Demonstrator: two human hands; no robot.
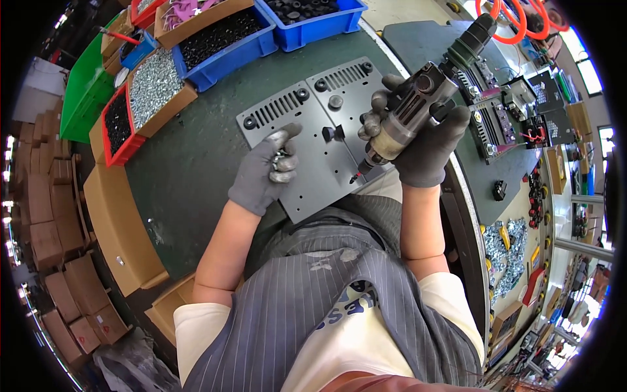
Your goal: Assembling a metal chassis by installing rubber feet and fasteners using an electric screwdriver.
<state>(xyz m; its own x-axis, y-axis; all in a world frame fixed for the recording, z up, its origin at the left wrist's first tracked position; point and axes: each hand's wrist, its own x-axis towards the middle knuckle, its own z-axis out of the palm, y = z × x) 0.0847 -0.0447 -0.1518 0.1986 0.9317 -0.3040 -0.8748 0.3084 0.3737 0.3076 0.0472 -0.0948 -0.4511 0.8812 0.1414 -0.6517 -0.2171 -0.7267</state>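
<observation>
Our left fingers [283,163] were curled most of the way in over the left panel [305,179], with small metal bits [278,157] showing between them; we could not tell how many they held. Our right fingers [373,117] were wrapped around the driver [406,116], gripping its barrel above the right panel [356,117]. The left hand [268,168] and the right hand [424,150] both wore grey gloves. The driver slanted, its tail up and away to the right, its bit [356,176] down over the near part of the panels; we could not tell whether the tip touched.

The two panels lay side by side on the green table [196,157], their near edge by our apron [281,307]. Black feet [250,122] stood at their slotted far ends, and a grey knob [336,101] and two black clips [333,133] sat between the ends.

Beyond the panels were two blue bins [240,66] of black parts. To their left we had a carton [173,108] of silver hardware, a red bin [128,151] and a green bin [81,98]. To the panels' right stood a second table [475,175] with assemblies [486,124] on it, and past its far end hung an orange hose [524,25]. Stacked boxes [40,189] filled the far left of the panels.
</observation>
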